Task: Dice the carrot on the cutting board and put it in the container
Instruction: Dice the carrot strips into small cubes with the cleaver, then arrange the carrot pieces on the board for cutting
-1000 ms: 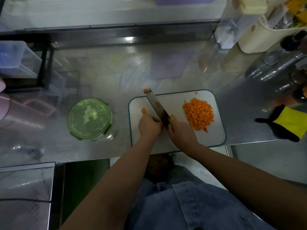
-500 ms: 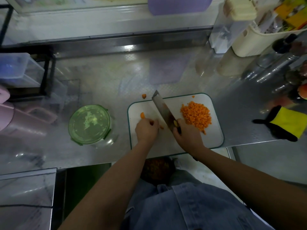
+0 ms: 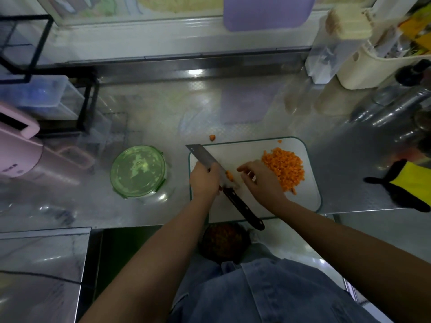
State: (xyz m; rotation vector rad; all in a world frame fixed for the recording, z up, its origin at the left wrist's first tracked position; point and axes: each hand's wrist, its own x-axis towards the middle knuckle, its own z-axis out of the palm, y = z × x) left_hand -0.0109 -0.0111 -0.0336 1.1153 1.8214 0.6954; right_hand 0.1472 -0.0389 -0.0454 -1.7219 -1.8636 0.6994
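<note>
A white cutting board [image 3: 307,197] lies on the steel counter with a pile of diced carrot [image 3: 285,170] at its right. My left hand [image 3: 204,181] grips the knife [image 3: 203,155] around the blade near the handle, and the black handle sticks out toward me with nothing on it. One carrot piece [image 3: 229,176] sits by the blade. My right hand [image 3: 262,181] hovers over the board with loose fingers pointing at that piece, holding nothing. The round container [image 3: 137,171] with its green lid on stands left of the board.
One stray carrot cube [image 3: 212,137] lies on the counter behind the board. A pink appliance [image 3: 18,155] and a black rack [image 3: 86,101] are at the left, with a yellow-black cloth [image 3: 412,185] and bottles at the right. The counter edge runs just below the board.
My right hand has let go of the knife handle and opened. My left hand has taken hold of the knife, whose blade has shifted to the board's left edge.
</note>
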